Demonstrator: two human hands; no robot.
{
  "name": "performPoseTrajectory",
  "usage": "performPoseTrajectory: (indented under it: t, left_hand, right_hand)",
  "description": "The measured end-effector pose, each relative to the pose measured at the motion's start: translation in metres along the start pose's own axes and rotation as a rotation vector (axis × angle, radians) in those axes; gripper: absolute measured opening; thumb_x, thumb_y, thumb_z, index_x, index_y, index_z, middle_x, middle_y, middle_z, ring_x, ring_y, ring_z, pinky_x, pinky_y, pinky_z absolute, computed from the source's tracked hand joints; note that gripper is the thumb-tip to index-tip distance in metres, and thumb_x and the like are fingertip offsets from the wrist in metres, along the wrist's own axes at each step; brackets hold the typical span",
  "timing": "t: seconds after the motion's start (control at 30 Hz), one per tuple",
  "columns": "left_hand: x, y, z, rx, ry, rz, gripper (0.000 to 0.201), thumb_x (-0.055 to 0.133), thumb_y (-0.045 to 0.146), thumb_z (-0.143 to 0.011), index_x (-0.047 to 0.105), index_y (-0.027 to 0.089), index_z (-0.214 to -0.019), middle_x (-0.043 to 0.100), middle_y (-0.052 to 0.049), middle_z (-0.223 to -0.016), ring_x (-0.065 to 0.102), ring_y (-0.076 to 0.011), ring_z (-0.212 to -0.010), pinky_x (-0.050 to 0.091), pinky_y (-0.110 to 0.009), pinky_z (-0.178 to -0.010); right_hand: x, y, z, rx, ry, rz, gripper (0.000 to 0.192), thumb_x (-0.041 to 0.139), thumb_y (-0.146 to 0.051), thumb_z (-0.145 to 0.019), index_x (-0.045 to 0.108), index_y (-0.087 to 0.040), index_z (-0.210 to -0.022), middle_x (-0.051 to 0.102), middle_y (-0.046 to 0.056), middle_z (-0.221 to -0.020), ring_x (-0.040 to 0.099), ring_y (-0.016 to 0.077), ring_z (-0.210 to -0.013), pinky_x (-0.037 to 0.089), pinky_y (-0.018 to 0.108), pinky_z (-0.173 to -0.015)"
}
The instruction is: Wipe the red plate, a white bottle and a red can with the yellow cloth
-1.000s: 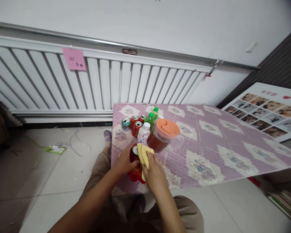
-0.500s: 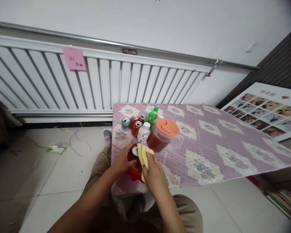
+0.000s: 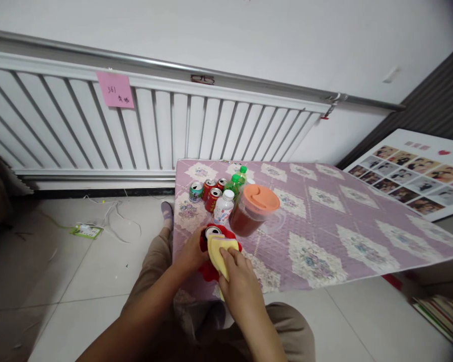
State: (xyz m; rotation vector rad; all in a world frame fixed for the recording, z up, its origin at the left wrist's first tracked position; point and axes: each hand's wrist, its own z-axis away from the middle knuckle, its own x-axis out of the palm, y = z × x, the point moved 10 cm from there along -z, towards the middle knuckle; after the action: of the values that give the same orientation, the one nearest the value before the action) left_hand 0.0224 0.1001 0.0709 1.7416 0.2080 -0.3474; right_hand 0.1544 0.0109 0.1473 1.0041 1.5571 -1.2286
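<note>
Low in the middle of the frame, the left hand (image 3: pixel 191 254) is wrapped around one red drink can (image 3: pixel 210 234) standing on a red tray (image 3: pixel 208 271). The right hand (image 3: pixel 238 274) presses one folded yellow cloth (image 3: pixel 219 250) onto it. Just above stand three more cans (image 3: pixel 208 189), two green bottles (image 3: pixel 237 181), one white bottle (image 3: pixel 223 207) and one orange-lidded jug (image 3: pixel 253 211) on the purple tablecloth (image 3: pixel 324 221). Half a second ago the cloth stood upright beside the can; it now lies across its front.

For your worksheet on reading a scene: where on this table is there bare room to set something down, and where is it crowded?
Bare cloth: the whole right half of the table, right of the pitcher. Crowded: the left end, with cans and bottles behind, and both hands with a yellow cloth on a red can.
</note>
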Motion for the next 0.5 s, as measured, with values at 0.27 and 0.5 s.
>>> performPoseTrajectory:
  t: [0.27,0.5]
  left_hand:
    - [-0.002,0.005,0.0,-0.028,0.026,-0.06,0.058,0.077,0.029,-0.078,0.058,0.025,-0.132,0.063,-0.011,-0.14,0.06,-0.0321,-0.128,0.043,-0.046,-0.113]
    - [-0.003,0.004,0.0,-0.049,0.042,-0.065,0.069,0.081,0.03,-0.072,0.053,0.021,-0.134,0.065,-0.013,-0.135,0.061,-0.0338,-0.124,0.043,-0.053,-0.111]
  right_hand:
    - [-0.007,-0.027,-0.016,-0.017,-0.055,0.165,0.07,0.06,-0.008,-0.082,0.054,-0.037,-0.145,0.057,0.011,-0.143,0.056,0.0326,-0.118,0.051,0.045,-0.088]
    - [-0.01,-0.012,-0.016,0.004,-0.082,0.201,0.059,0.06,-0.01,-0.087,0.06,-0.036,-0.14,0.058,0.013,-0.142,0.058,0.0334,-0.118,0.053,0.045,-0.086]
